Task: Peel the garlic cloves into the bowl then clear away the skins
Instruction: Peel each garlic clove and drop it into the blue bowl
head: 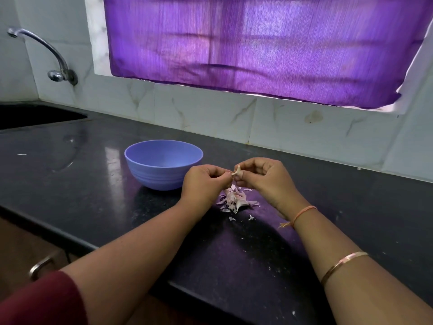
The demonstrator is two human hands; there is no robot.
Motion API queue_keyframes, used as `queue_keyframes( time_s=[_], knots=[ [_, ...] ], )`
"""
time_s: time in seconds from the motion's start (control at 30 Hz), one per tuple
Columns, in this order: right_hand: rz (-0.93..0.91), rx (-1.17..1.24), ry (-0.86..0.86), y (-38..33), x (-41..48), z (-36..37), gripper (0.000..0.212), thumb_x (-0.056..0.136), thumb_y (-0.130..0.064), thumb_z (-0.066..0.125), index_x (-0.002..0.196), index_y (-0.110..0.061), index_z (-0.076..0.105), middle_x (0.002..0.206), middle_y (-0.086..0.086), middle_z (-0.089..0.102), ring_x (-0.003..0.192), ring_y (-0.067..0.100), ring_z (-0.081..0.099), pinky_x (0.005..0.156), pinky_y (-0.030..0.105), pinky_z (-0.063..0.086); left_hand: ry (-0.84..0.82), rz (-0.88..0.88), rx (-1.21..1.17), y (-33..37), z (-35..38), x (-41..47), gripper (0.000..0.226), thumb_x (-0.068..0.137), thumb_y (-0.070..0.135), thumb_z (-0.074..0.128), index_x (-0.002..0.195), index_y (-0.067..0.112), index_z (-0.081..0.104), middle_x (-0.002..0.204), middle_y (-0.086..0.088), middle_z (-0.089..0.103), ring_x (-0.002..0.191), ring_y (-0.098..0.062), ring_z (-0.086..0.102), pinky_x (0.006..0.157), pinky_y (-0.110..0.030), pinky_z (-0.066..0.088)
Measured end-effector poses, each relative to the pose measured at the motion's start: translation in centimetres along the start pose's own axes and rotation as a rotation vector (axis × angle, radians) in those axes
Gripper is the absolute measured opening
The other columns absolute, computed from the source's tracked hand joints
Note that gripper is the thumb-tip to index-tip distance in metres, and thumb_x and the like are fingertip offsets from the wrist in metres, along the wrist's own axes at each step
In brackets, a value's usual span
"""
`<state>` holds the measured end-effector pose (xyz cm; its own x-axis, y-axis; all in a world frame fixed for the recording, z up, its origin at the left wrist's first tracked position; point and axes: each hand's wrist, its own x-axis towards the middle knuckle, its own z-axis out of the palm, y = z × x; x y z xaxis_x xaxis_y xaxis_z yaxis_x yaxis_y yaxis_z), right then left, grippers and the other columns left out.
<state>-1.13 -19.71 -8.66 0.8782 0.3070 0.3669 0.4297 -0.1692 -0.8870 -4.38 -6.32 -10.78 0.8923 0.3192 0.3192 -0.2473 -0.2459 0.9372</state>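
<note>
A small pale garlic clove (237,171) is held in the air between both hands, above the counter. My right hand (264,178) pinches it from the right with curled fingers. My left hand (203,181) pinches its left end, where a bit of skin sticks out. Right below them lies a heap of pinkish-white garlic skins and cloves (235,200) on the dark counter. A blue-violet bowl (143,165) stands just left of my left hand; its inside looks bare from this angle.
The black stone counter (93,184) runs to a tiled wall behind. A sink (35,114) and a chrome tap (46,57) are at the far left. A purple curtain (257,48) covers the window. A drawer handle (41,267) shows below the counter's front edge.
</note>
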Motion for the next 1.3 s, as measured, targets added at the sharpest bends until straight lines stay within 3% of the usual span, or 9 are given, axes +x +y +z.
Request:
queue_keyframes(
  time_s=[0.1,0.37,0.63,0.73,0.9,1.0,1.13,1.3],
  knots=[
    [0.024,0.104,0.018,0.0,-0.1,0.1,0.011,0.084,0.007,0.059,0.086,-0.001,0.065,0.079,0.014,0.068,0.066,0.013,0.066,0.065,0.019,0.056,-0.003,-0.005,0.002,0.0,0.0,0.0,0.016,0.084,0.010,0.066,0.070,0.016,0.071,0.074,-0.011,0.072,0.083,-0.032,0.069,0.082,-0.045,0.056],
    [0.060,0.353,0.146,-1.0,-0.2,-0.1,0.014,0.088,0.007,0.052,0.085,-0.001,0.062,0.083,0.016,0.067,0.066,0.019,0.062,0.068,0.023,0.057,0.012,-0.019,0.019,-0.3,0.0,0.1,0.020,0.083,0.009,0.066,0.065,0.019,0.069,0.068,-0.005,0.071,0.070,-0.019,0.066,0.081,-0.041,0.057],
    [0.051,0.557,0.219,-0.9,0.3,-0.6,0.019,0.091,0.006,0.046,0.084,-0.002,0.061,0.079,0.014,0.064,0.063,0.014,0.062,0.063,0.023,0.056,0.031,-0.050,0.065,-0.6,0.2,0.3,0.020,0.081,0.009,0.063,0.063,0.018,0.069,0.065,-0.006,0.070,0.065,-0.022,0.064,0.076,-0.044,0.058],
    [0.069,0.439,0.169,-0.6,0.1,-0.7,0.014,0.088,0.007,0.050,0.086,0.000,0.063,0.081,0.015,0.064,0.067,0.017,0.061,0.068,0.024,0.057,0.021,-0.045,0.009,-0.5,0.3,0.1,0.018,0.083,0.014,0.064,0.067,0.010,0.071,0.067,-0.010,0.070,0.064,-0.021,0.062,0.077,-0.047,0.057],
    [0.078,0.257,0.024,-0.3,-0.2,-0.1,0.011,0.084,0.006,0.060,0.089,-0.002,0.066,0.089,0.018,0.066,0.074,0.020,0.062,0.071,0.023,0.057,0.031,-0.046,-0.090,-0.2,0.4,0.1,0.034,0.084,0.029,0.068,0.071,-0.002,0.069,0.067,-0.012,0.069,0.063,-0.021,0.064,0.078,-0.045,0.057],
    [0.034,0.147,-0.008,0.0,-0.2,0.0,0.014,0.080,0.005,0.065,0.091,-0.003,0.067,0.087,0.015,0.068,0.073,0.018,0.062,0.070,0.022,0.056,0.032,-0.024,-0.025,-0.5,0.2,0.3,0.026,0.082,0.026,0.071,0.070,0.003,0.069,0.067,-0.012,0.070,0.066,-0.025,0.064,0.078,-0.047,0.056],
    [0.005,0.040,-0.005,0.2,-0.1,-0.3,0.019,0.080,0.001,0.066,0.098,-0.002,0.069,0.079,0.007,0.068,0.066,0.012,0.062,0.068,0.020,0.056,0.010,0.005,-0.030,-0.3,0.1,0.1,0.004,0.083,0.013,0.070,0.084,0.009,0.071,0.075,-0.008,0.070,0.070,-0.016,0.064,0.077,-0.036,0.057],
    [-0.034,-0.204,0.012,0.7,0.3,-0.2,0.024,0.081,-0.003,0.069,0.104,-0.008,0.065,0.076,0.003,0.067,0.067,0.015,0.063,0.078,0.035,0.057,-0.024,0.018,-0.077,-0.2,0.1,-0.1,0.013,0.086,0.009,0.064,0.078,0.017,0.071,0.080,-0.015,0.072,0.070,-0.017,0.063,0.079,-0.038,0.055]
  ],
)
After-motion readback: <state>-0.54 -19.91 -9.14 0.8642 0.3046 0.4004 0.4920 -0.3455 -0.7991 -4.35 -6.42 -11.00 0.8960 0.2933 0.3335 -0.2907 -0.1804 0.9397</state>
